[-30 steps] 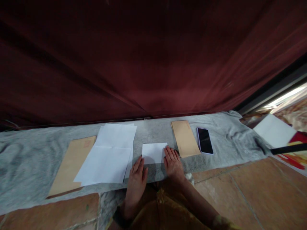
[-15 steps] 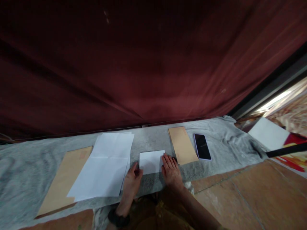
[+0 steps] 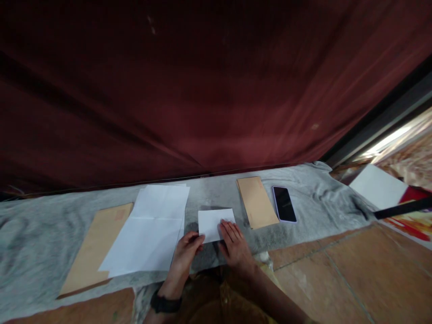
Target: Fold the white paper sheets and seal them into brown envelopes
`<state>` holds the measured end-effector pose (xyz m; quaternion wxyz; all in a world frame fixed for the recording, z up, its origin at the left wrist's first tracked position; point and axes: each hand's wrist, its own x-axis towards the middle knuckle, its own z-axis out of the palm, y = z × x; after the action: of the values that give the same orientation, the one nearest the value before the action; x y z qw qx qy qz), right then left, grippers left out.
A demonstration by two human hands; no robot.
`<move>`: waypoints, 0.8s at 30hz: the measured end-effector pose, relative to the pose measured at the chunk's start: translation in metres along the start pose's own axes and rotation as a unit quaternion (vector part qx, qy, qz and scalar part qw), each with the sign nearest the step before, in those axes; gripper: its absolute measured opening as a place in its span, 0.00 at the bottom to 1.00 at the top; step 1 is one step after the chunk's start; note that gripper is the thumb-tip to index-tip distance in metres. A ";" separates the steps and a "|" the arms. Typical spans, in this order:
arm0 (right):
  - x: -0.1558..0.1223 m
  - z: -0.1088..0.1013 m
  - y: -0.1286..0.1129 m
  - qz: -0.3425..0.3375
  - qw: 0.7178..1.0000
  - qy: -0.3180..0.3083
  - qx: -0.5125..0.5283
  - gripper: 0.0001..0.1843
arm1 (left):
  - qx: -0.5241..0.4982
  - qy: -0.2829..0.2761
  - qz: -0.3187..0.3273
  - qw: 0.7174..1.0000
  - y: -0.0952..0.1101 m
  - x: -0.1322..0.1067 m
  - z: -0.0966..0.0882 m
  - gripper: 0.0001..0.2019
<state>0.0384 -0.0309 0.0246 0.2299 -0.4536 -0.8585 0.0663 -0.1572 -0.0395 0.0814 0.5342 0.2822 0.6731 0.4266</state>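
Note:
A small folded white paper [image 3: 212, 222] is lifted slightly off the grey cloth [image 3: 40, 225], with a shadow behind it. My left hand [image 3: 187, 249] pinches its near left corner. My right hand [image 3: 233, 243] rests on its near right edge with fingers stretched over the paper. To the left lies a stack of unfolded white sheets [image 3: 151, 229] partly over a brown envelope [image 3: 95, 243]. To the right lie another brown envelope [image 3: 256, 201] and a black phone [image 3: 284, 204].
A dark red curtain [image 3: 202, 90] hangs right behind the cloth. Tiled floor [image 3: 354, 274] runs along the near side. At the far right lie a white sheet [image 3: 377, 186], a black rod [image 3: 401, 208] and colourful fabric [image 3: 413, 216].
My left hand went from lying flat beside the folded paper to pinching its corner. The paper has lifted off the cloth, and my right hand slid further onto it.

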 end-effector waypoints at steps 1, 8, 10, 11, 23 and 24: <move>0.002 -0.002 -0.003 0.004 1.000 0.001 0.008 0.33 | -0.004 -0.005 0.000 1.000 0.003 -0.004 0.002 0.19; 0.028 -0.028 -0.010 0.168 0.931 0.042 0.321 0.26 | -0.091 0.007 0.052 0.994 0.017 -0.017 0.005 0.30; 0.035 -0.032 -0.014 0.249 0.842 0.076 0.473 0.23 | -0.090 0.003 0.037 0.995 0.014 -0.015 0.004 0.34; 0.038 -0.032 -0.017 0.282 0.788 0.089 0.540 0.23 | -0.085 -0.005 0.017 0.996 0.012 -0.014 0.004 0.35; 0.031 0.005 -0.049 0.380 0.576 0.123 0.713 0.21 | -0.125 -0.022 -0.012 0.992 -0.014 -0.012 0.028 0.23; 0.029 0.009 -0.045 0.382 0.587 0.114 0.705 0.21 | -0.110 -0.026 -0.010 0.994 -0.014 -0.009 0.027 0.23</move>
<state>-0.0133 -0.0331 0.0408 0.5275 -0.4395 -0.2576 0.6799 -0.1281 -0.0469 0.0714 0.5831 0.2262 0.6110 0.4853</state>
